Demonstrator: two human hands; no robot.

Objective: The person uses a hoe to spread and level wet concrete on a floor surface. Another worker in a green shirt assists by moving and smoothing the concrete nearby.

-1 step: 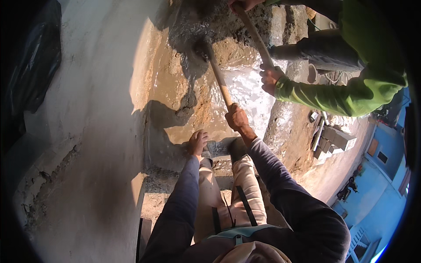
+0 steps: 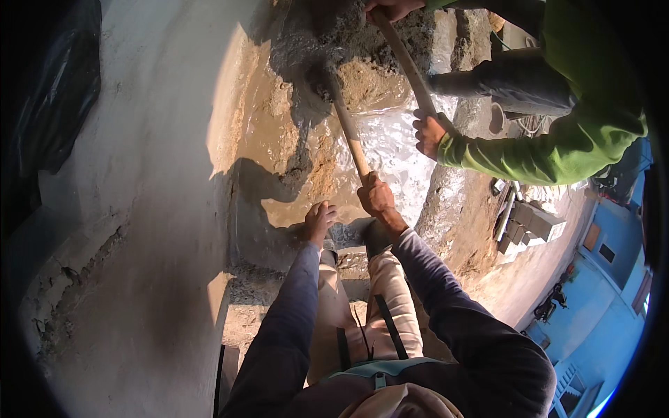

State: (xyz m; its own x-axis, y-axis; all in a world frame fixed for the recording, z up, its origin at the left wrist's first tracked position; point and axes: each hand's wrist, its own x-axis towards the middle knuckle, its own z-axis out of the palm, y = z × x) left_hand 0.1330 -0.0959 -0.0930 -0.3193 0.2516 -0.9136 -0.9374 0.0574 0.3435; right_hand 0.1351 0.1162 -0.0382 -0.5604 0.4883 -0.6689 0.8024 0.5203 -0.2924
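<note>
My right hand (image 2: pixel 377 196) is closed around the near end of a wooden handle (image 2: pixel 352 139). This handle runs away from me to a dark tool head (image 2: pixel 325 82), half sunk in wet grey mix, so its exact kind does not show. My left hand (image 2: pixel 320 221) hangs free to the left of the handle, over the pit's near edge, with fingers loosely stretched and nothing in them. Wet, brownish mix and water (image 2: pixel 279 195) spread beneath both hands. Beyond lies a darker, thicker heap (image 2: pixel 293 49).
A co-worker in a green sleeve (image 2: pixel 529 150) stands at the right, gripping another wooden handle (image 2: pixel 408 63) with both hands. A pale wall (image 2: pixel 153 174) borders the left side. Grey blocks (image 2: pixel 536 221) are stacked at the right, before a blue wall (image 2: pixel 592 306).
My right hand and the handle have shifted slightly toward me. My left hand has moved a little to the right. The co-worker's handle has moved slightly.
</note>
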